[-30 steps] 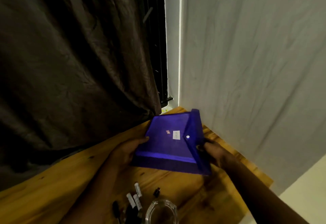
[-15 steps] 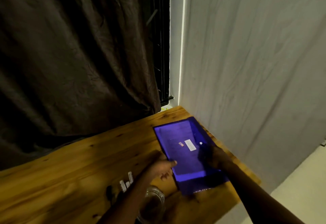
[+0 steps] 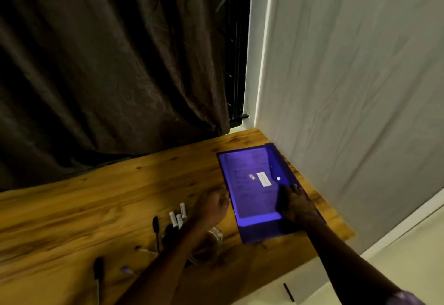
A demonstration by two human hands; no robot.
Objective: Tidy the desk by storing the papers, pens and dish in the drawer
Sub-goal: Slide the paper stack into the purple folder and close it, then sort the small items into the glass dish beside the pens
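A purple snap-button document folder (image 3: 252, 179) with papers inside lies flat on the wooden desk (image 3: 101, 203), near its right edge. My right hand (image 3: 294, 202) rests palm-down on the folder's closed flap, fingers spread. My left hand (image 3: 212, 205) hovers just left of the folder with fingers loosely curled, holding nothing. Several white markers (image 3: 177, 214) and black pens (image 3: 155, 226) lie scattered to the left of my left forearm. A clear glass dish (image 3: 213, 237) sits under that forearm, partly hidden.
A dark curtain (image 3: 108, 64) hangs behind the desk. A white sheet-covered wall (image 3: 348, 76) runs along the right side. A dark handle (image 3: 288, 292) shows on the pale front below the desk's near edge.
The folder went from held up and tilted in both hands to lying flat on the desk. My left hand let go of it and drew back to the left.
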